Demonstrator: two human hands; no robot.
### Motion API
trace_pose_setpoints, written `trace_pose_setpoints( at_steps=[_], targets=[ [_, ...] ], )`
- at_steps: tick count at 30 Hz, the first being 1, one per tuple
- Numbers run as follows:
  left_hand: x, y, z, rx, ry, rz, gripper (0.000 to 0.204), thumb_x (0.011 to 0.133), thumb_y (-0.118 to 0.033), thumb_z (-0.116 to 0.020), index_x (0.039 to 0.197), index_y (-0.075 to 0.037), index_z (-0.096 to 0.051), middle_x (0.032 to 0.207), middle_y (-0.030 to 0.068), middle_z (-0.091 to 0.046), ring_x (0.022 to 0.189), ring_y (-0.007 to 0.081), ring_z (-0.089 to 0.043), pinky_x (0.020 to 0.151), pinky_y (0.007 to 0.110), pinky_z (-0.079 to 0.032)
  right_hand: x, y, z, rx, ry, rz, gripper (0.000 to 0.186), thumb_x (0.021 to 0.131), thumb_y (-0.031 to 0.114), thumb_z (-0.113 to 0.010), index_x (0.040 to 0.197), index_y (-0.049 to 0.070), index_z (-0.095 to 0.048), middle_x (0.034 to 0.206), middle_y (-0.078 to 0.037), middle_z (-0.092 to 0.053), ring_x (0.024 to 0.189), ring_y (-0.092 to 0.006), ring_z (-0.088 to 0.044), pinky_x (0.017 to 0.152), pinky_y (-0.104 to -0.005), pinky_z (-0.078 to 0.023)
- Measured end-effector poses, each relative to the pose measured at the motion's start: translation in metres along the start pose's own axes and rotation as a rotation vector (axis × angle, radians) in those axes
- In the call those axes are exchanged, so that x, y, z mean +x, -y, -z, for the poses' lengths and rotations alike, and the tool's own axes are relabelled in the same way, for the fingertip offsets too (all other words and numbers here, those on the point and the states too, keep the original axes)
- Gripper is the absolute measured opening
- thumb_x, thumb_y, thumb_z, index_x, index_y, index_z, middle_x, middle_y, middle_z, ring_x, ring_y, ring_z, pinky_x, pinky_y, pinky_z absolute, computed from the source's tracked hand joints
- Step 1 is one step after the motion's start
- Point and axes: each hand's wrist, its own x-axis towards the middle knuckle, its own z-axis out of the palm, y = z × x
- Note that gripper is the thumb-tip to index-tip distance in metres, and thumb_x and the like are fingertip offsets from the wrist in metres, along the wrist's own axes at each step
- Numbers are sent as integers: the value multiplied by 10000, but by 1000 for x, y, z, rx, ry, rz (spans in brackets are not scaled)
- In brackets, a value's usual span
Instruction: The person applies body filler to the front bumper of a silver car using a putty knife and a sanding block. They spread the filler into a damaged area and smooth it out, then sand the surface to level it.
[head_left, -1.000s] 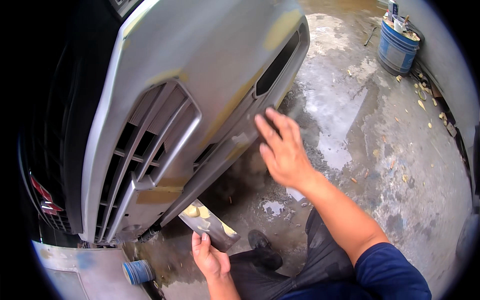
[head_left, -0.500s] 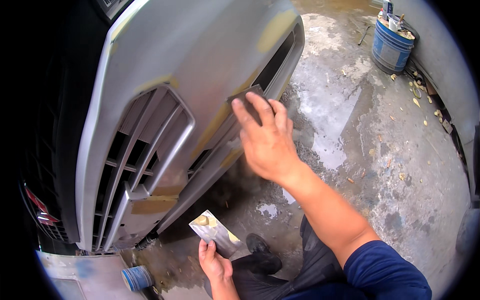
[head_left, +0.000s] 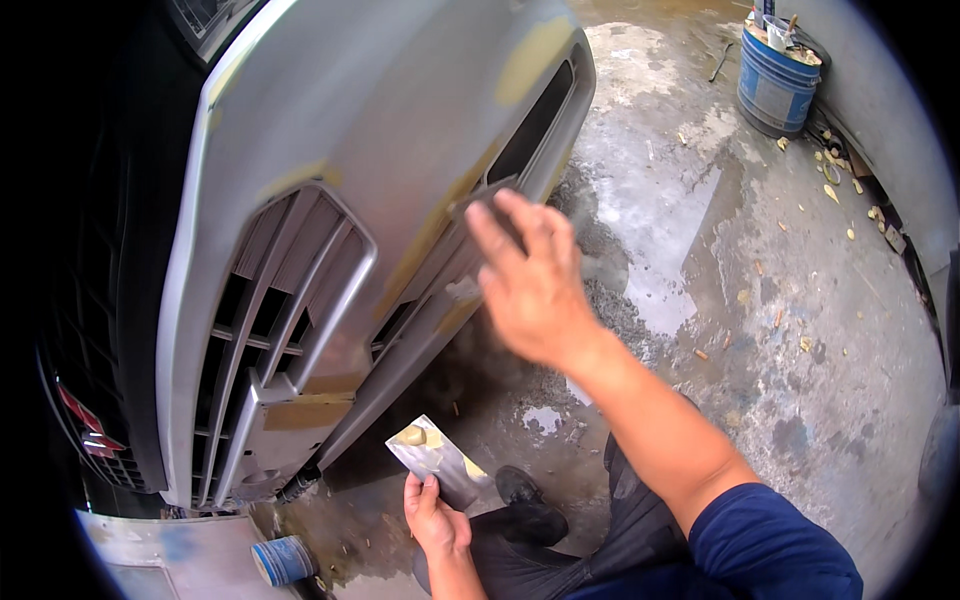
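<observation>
A silver-grey car bumper with yellowish filler patches fills the left and middle of the view. Against its side, just below the dark slot, my right hand presses a dark, flat putty spreader. Its fingers are slightly blurred and lie over the spreader. Lower down, my left hand pinches the near end of a metal plate, apart from the bumper. A lump of beige filler sits on the plate's far corner, with thinner smears beside it.
A large blue bucket with a cup and tools on top stands by the wall at far right. Scraps litter the wet concrete floor. A small blue can and a pale panel are at lower left.
The bumper and bucket have shifted slightly left in the picture. My right hand stays at the bumper's side with the spreader; my left hand and plate sit slightly further right.
</observation>
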Motion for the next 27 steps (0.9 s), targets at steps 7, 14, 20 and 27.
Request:
trace_pose_setpoints(
  at_steps=[7, 14, 20, 27],
  targets=[
    [2, 5, 12, 29, 16, -8, 304, 908, -19, -536, 1207, 10, -584, 1205, 106, -648, 1136, 208, -591, 1062, 369, -413, 33, -32, 3, -30, 2, -77, 572, 859, 118, -626, 1414, 181, -502, 1446, -125, -382, 1251, -435, -377, 982, -568, -401],
    [6, 4, 3, 22, 30, 7, 311, 910, -21, -541, 1216, 14, -584, 1197, 107, -653, 1129, 207, -595, 1057, 362, -412, -9, 15, -9, -9, 138, 79, 585, 833, 78, -640, 1402, 155, -526, 1454, -152, -383, 1292, -429, -352, 1074, -539, -343],
    [6, 6, 6, 48, 9, -11, 307, 910, -23, -551, 1212, 13, -587, 1196, 102, -655, 1130, 201, -592, 1058, 359, -409, 27, -38, 1, 27, -52, -52, 552, 864, 118, -632, 1403, 138, -515, 1424, -142, -406, 1278, -417, -372, 1042, -531, -372],
    [5, 4, 8, 38, 3, -14, 301, 919, -30, -555, 1216, 15, -582, 1191, 98, -655, 1127, 196, -592, 1055, 352, -410, 11, -7, -19, 125, -27, -47, 579, 838, 110, -660, 1400, 136, -522, 1396, -135, -412, 1273, -390, -385, 1029, -513, -385]
  ],
)
